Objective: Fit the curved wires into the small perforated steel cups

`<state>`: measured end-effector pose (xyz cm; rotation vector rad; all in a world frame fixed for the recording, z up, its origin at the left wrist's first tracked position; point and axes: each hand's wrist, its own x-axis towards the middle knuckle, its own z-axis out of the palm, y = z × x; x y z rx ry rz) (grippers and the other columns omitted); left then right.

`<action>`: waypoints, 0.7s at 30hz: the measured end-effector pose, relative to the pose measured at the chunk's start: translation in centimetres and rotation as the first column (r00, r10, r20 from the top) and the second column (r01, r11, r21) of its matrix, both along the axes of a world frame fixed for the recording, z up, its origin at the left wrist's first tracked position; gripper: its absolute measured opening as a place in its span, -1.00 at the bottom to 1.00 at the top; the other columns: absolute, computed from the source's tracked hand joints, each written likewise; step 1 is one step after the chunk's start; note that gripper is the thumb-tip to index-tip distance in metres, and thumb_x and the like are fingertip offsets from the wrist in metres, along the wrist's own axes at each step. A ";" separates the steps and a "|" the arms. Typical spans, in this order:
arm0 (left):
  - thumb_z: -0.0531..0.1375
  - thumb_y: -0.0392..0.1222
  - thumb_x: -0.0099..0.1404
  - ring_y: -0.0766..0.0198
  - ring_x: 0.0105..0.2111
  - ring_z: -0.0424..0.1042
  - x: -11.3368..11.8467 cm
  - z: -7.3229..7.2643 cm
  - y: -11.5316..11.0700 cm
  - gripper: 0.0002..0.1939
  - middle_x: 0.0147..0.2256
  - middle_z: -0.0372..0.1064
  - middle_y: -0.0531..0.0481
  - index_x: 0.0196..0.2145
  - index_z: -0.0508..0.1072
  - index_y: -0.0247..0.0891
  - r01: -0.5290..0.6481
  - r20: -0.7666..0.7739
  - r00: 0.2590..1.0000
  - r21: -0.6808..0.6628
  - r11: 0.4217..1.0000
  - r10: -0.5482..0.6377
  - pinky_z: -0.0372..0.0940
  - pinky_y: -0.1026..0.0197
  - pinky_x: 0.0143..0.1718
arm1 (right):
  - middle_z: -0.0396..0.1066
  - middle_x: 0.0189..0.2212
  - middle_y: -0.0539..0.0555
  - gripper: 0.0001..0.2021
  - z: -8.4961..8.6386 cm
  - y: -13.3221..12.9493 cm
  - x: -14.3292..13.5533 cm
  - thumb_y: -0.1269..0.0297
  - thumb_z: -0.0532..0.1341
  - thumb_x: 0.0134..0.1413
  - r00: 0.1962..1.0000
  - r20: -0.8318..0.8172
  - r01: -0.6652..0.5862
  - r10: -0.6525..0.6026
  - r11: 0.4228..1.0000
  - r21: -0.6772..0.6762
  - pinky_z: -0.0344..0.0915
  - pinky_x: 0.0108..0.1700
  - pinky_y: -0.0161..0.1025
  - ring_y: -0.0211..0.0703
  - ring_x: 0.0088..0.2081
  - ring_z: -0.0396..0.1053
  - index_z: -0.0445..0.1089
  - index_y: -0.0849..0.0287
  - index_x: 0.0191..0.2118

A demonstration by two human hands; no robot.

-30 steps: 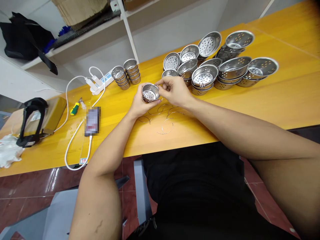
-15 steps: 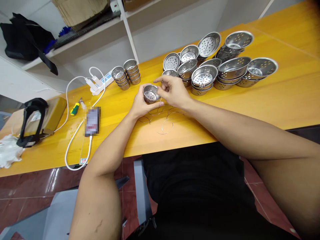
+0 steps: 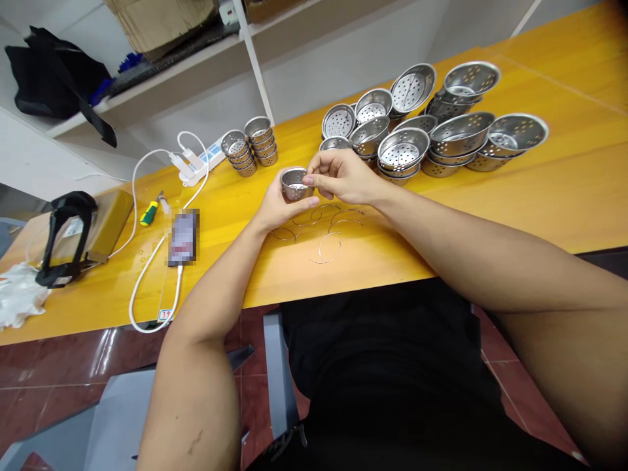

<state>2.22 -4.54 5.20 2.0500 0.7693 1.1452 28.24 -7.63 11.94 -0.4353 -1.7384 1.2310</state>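
My left hand (image 3: 279,205) is wrapped round a small perforated metal cup (image 3: 295,190), its mouth facing up. At the cup's right rim, the thumb and index finger of my right hand (image 3: 338,175) are pinched together; whatever they grip is too small to make out. Several thin wire rings (image 3: 330,248) lie on the yellow table (image 3: 383,248) just below my hands. Beyond my right hand stand several stacks of perforated cups (image 3: 403,149). Two smaller stacks (image 3: 236,147) stand behind my left hand.
A white power strip (image 3: 201,170) with cables, a phone (image 3: 183,237) and a green-yellow screwdriver (image 3: 150,212) lie to the left. Farther left are a black strap device (image 3: 53,261), a cardboard box (image 3: 112,226) and white plastic (image 3: 19,297).
My right hand has drawn its fingers in, its fingertips now at the cup's rim. The cup in my left hand has tipped slightly.
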 end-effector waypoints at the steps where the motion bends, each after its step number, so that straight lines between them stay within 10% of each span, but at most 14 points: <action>1: 0.66 0.73 0.25 -0.05 0.23 0.78 0.1 -0.2 0.0 0.11 0.27 0.71 -0.19 0.38 0.55 -0.10 -0.007 -0.005 1.000 0.015 1.000 0.007 0.71 -0.17 0.38 | 0.49 -0.53 -0.10 -0.21 0.0 0.0 -0.1 -0.59 0.78 0.11 1.000 -0.002 0.016 -0.016 1.000 -0.008 0.14 -0.57 -0.24 -0.29 -0.60 0.30 0.57 0.06 -0.21; 21: 0.58 0.68 0.42 -0.05 0.21 0.78 0.3 -0.6 0.1 0.02 0.25 0.67 -0.18 0.41 0.41 -0.09 -0.007 -0.047 0.999 0.076 0.997 0.011 0.71 -0.24 0.39 | 0.51 -0.54 -0.03 -0.20 0.3 -0.1 0.2 -0.55 0.82 0.06 0.998 0.067 0.022 -0.018 0.998 -0.063 0.20 -0.54 -0.25 -0.26 -0.56 0.36 0.57 0.10 -0.25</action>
